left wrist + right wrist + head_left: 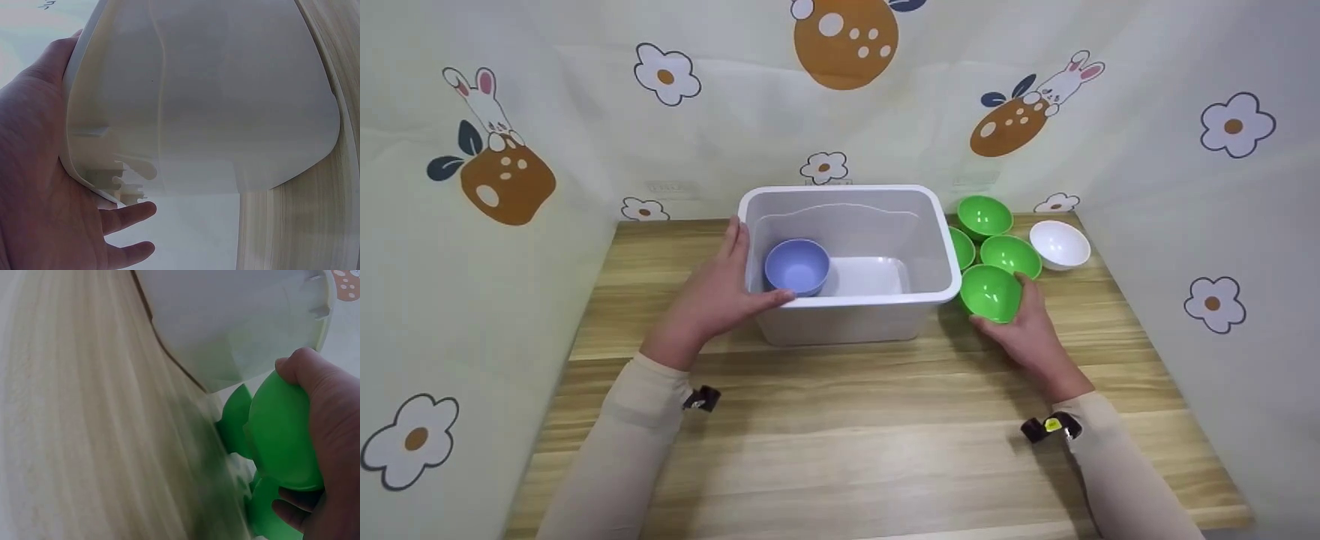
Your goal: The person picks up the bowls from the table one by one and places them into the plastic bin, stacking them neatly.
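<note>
1. Bin (pixel 847 259), white plastic, sat mid-table on the wooden tabletop (pixel 847 435), open side up.
2. Left hand (pixel 712 296) rested against the bin's left-front corner: fingers straight along the left wall, thumb lying over the front rim. Left wrist view showed the same palm (pixel 39 185) flat against the rim, fingers relaxed, not curled round it.
3. Purple bowl (pixel 797 266) stood upright inside the bin, at its left end, just beside the left hand's thumb.
4. Right hand (pixel 1027 330) gripped the nearest green bowl (pixel 990 292), tilted on its side, opening facing the camera. Thumb and fingers curled round its rim and back; right wrist view confirmed the clamp on it (pixel 284 433).
5. That bowl touched or nearly touched the bin's right-front corner; cannot tell which.
6. 3 more green bowls (pixel 985 216) were clustered just behind it, right of the bin.
7. White bowl (pixel 1059 244) sat at the far right of the cluster, tilted.
8. Printed backdrop (pixel 510 172) with rabbits and flowers surrounded the table.
</note>
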### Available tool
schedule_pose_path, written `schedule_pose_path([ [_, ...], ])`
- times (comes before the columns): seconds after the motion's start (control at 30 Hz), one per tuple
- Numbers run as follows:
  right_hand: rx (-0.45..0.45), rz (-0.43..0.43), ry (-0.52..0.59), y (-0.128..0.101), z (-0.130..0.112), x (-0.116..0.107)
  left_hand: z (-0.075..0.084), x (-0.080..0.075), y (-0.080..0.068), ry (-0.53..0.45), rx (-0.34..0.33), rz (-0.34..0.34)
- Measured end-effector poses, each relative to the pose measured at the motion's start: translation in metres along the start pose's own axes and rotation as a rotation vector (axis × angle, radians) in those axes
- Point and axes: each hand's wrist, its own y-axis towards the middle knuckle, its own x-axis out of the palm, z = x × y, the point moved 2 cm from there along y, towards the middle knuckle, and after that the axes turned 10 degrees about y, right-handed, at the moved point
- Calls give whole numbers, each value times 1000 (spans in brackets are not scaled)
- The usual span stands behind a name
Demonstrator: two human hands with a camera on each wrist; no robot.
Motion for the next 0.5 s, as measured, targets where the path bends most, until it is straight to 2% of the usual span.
schedule_pose_path([
  [0.33, 26, -9, -2, 6, -22, -13, -1, 1, -1, 3, -14, -13],
  [0.5, -5, 1, 13, 11, -34, -19, -1, 1, 0, 10, -14, -15],
])
